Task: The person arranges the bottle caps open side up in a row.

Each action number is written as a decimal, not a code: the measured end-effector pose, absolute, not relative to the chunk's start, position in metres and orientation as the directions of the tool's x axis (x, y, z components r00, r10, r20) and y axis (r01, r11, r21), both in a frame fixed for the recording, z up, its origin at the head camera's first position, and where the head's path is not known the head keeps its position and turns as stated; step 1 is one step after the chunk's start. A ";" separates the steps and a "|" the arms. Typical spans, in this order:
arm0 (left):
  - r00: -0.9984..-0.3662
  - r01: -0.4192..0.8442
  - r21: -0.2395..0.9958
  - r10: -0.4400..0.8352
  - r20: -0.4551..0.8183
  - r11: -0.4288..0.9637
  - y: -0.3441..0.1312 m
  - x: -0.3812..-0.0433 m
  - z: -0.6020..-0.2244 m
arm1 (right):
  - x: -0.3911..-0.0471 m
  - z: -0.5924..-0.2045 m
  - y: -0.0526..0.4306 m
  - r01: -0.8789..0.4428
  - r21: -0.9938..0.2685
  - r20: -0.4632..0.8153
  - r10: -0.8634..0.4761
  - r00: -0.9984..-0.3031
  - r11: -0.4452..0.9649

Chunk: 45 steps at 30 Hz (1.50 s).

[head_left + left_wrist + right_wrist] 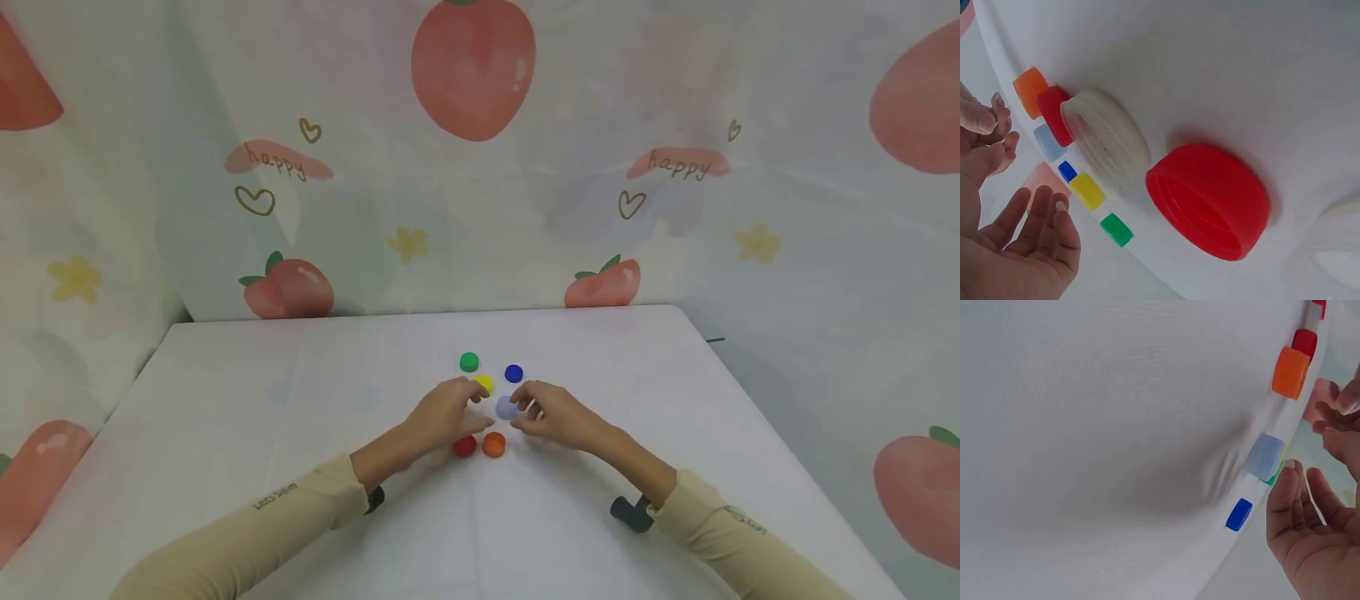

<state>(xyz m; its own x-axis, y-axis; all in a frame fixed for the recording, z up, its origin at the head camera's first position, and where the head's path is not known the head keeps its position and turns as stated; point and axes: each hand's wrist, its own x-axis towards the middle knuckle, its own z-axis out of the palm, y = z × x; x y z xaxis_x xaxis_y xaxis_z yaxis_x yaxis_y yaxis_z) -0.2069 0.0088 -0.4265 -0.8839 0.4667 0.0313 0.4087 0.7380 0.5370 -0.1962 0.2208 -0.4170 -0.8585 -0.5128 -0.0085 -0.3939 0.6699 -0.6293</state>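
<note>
Six caps are seen between and around two hands on the white table (225,400). Nothing is gripped by the left hand (446,412) or the right hand (551,412); fingers are loosely bent, thumbs apart. The yellow cap (486,382) is partly covered by the left fingertips, the light blue cap (505,407) by the right; contact can't be confirmed. Green cap (469,362) and dark blue cap (513,373) are placed beyond, red cap (465,447) and orange cap (493,445) nearer, just beside each other. Risks, as judged: neighbours could be knocked if the hands are closed in such tight spacing; fingers could be bumped, being this near each other; low caps could be slid instead of lifted if pinched off-centre. Clear cap (1107,140) and second red cap (1210,203), seen from the left wrist, could be swept by the left forearm if it is dropped. Containers: only the caps' own hollows; in the second red cap just bare inner wall is shown, others can't be judged.
</note>
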 end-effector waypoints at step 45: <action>-0.844 0.422 0.541 0.534 -0.059 0.728 0.036 -0.238 -0.440 | -0.228 -0.437 0.226 -0.382 -0.604 -0.028 -0.498 -0.867 0.700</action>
